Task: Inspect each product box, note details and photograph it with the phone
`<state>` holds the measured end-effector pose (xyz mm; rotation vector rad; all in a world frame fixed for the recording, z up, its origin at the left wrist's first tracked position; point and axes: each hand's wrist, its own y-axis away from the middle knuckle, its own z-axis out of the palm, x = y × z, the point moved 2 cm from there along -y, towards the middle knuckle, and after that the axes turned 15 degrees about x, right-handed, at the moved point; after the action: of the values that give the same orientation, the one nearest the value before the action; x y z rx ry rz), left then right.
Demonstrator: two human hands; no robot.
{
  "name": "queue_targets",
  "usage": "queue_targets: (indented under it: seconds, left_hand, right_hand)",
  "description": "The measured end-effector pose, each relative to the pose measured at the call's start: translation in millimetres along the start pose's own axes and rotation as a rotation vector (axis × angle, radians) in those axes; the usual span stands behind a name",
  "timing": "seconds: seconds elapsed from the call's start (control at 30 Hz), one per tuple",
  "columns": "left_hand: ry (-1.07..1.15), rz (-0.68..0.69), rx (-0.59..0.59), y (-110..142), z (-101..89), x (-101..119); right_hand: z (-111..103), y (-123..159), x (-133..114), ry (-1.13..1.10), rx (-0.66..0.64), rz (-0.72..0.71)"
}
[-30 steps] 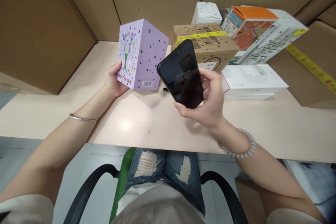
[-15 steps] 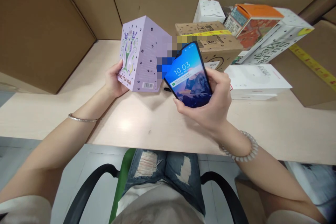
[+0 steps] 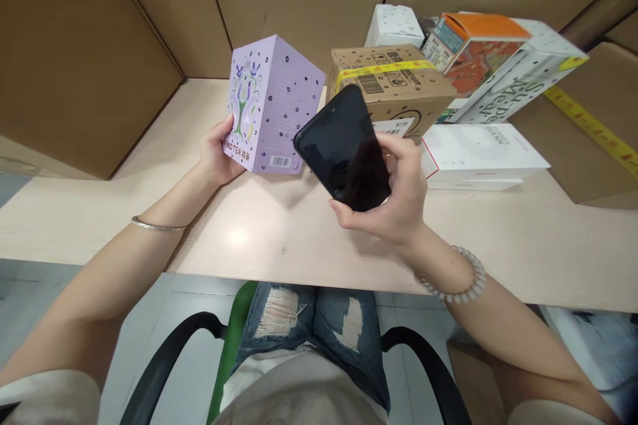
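A purple tea box (image 3: pixel 289 106), printed with flowers and small dark spots, is tilted in my left hand (image 3: pixel 219 151). The thumb lies on its printed front and the fingers pass behind and under its lower edge. My right hand (image 3: pixel 399 196) is closed around a black smartphone (image 3: pixel 343 153), thumb along the bottom and fingers on the far side. The phone's screen is dark and faces me. It hangs just to the right of the tea box, its left corner close to the box's spotted side.
Behind the phone stands a brown carton (image 3: pixel 399 80) with yellow tape. To its right are an orange-topped box (image 3: pixel 488 46), a tall white box (image 3: pixel 533 73) and flat white boxes (image 3: pixel 488 153). Large cardboard boxes (image 3: pixel 64 46) line the left and back of the table (image 3: pixel 259 232).
The phone's screen has gone from a lit lock screen to dark. My right hand has shifted slightly left with the phone. The tea box stays almost where it was.
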<state>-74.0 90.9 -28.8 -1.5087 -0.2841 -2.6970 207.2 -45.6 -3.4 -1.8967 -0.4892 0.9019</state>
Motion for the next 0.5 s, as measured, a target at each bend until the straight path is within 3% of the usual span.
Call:
queue_targets:
  seconds: [0.17,0.27,0.4,0.5]
  left_hand:
    - [0.049,0.066,-0.057,-6.1,-4.6,4.2]
    - [0.070,0.129,-0.019,-9.9,-8.2,9.8]
    - [0.037,0.274,0.062,-29.0,-25.5,15.5]
    - [-0.197,0.426,0.200,-54.3,-49.3,16.5]
  right_hand:
    - [5.6,-0.5,-9.3,-0.026,-0.348,0.077]
    - [13.7,7.1,-16.2,-0.061,-0.535,0.149]
    - [24.5,18.9,-16.7,-0.083,-0.655,0.190]
    - [29.4,23.7,-13.9,-0.030,-0.716,0.207]
